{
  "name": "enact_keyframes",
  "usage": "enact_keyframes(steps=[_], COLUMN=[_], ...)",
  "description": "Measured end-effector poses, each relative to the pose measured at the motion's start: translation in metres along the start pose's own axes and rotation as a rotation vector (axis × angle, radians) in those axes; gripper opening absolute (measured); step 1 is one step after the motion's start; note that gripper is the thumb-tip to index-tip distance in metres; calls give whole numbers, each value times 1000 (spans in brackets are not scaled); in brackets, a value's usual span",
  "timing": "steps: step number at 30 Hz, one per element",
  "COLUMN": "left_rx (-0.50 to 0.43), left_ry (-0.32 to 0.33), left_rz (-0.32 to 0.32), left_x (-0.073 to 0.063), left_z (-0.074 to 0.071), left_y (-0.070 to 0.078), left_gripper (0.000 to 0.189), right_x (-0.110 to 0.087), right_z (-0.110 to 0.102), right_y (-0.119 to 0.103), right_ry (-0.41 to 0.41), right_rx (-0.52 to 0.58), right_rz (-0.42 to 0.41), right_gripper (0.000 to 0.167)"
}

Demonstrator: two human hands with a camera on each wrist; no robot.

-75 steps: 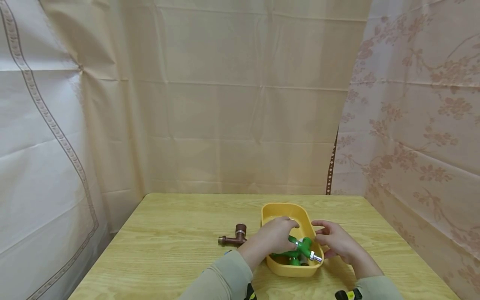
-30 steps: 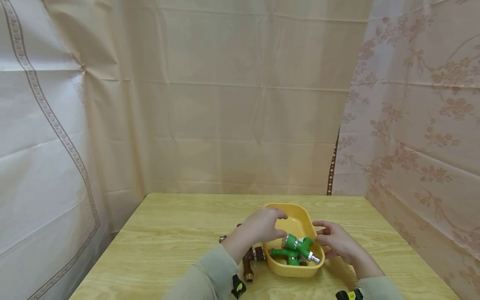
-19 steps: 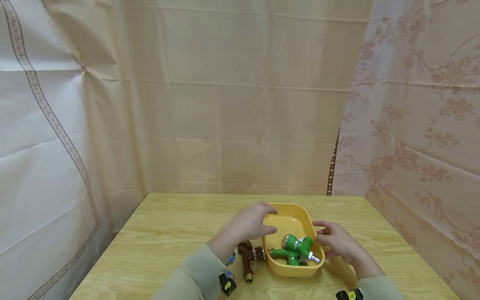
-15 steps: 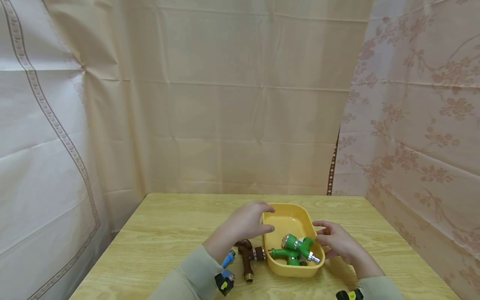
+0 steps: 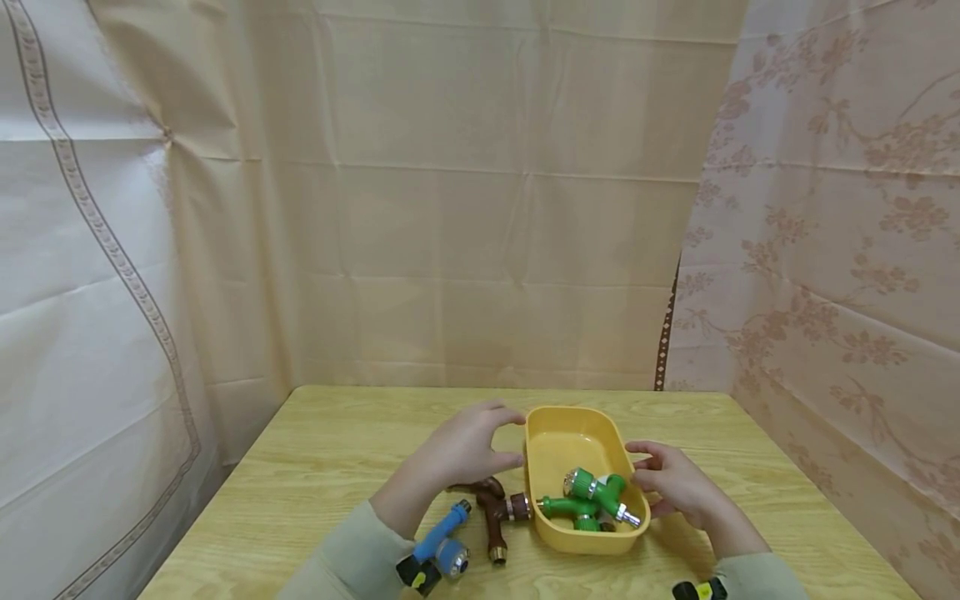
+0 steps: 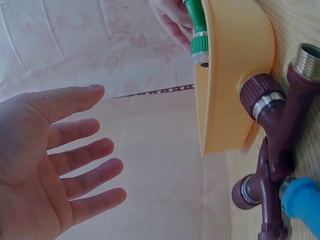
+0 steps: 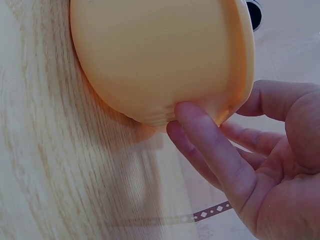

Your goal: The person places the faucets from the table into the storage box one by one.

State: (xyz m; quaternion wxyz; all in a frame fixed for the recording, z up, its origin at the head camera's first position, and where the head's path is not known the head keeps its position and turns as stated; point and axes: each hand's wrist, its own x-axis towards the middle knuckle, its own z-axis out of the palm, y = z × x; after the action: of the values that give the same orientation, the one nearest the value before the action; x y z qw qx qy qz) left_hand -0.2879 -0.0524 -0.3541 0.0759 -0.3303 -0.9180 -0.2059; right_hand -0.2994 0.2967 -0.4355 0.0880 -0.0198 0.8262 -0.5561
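1. Beige curtain (image 5: 480, 208) hangs behind the wooden table (image 5: 360, 450), and one flowered cloth (image 5: 847, 208) covers the right side.
2. On the table, right of its middle, stands the yellow tray (image 5: 588, 543), upright.
3. In its near part lie two taps: the upper green tap (image 5: 597, 492) rests across the lower green tap (image 5: 562, 506).
4. The left hand (image 5: 457, 446) is in the air just beside the tray's left rim, without touching it. Its thumb and fingers are spread wide, and it holds nothing.
5. The right hand (image 5: 678, 483) touches the tray's right wall from outside. Its fingers are relaxed, slightly bent, and not wrapped around the wall.
6. Left of the tray lies the front brown tap (image 5: 492, 521), its knob close against the wall.
7. The rear brown tap (image 6: 269, 200) lies beyond it, partly hidden in the head view.
8. Nearest to the left sleeve (image 5: 360, 550) lies the blue tap (image 5: 442, 532), partly covered by the black wrist strap (image 5: 418, 575).
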Motion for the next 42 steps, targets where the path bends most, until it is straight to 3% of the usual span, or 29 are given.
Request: enact_keyframes(steps=[16, 21, 37, 42], left_rx=[-15, -30, -65, -64], left_ry=[-16, -32, -41, -69], left_rz=[-26, -73, -109, -147], left_x=[-29, -38, -62, -66], left_z=[-7, -6, 2, 6], left_y=[-21, -27, -42, -45], left_gripper=[53, 61, 79, 81], right_x=[0, 1, -1, 0], right_z=[1, 1, 0, 0], right_y=[0, 2, 0, 0], right_ry=[11, 10, -4, 1], right_rx=[-1, -1, -2, -2], right_rz=[7, -3, -10, -4], right_gripper=[60, 61, 61, 60])
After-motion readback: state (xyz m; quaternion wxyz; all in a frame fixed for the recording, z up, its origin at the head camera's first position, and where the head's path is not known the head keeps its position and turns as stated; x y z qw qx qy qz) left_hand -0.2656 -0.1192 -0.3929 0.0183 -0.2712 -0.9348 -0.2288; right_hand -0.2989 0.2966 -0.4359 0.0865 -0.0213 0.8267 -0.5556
